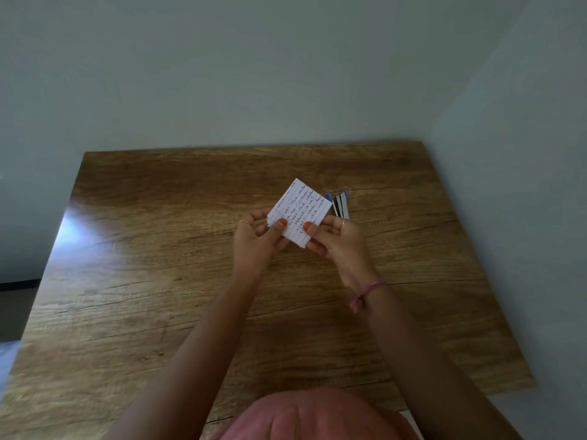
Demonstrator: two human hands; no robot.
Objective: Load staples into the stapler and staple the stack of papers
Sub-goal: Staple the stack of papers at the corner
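A small stack of lined, handwritten papers is held up above the wooden table, turned like a diamond. My left hand pinches its left lower edge, thumb on top. My right hand pinches the right lower edge, thumb on top too. Just behind the right hand lies the stapler, blue and black with a metal strip, swung open on the table; its near end is hidden by my fingers. No loose staples are visible.
The table reaches to a pale wall at the back and right. Its left edge drops to a dark floor. A pink-clothed knee or lap shows at the near edge.
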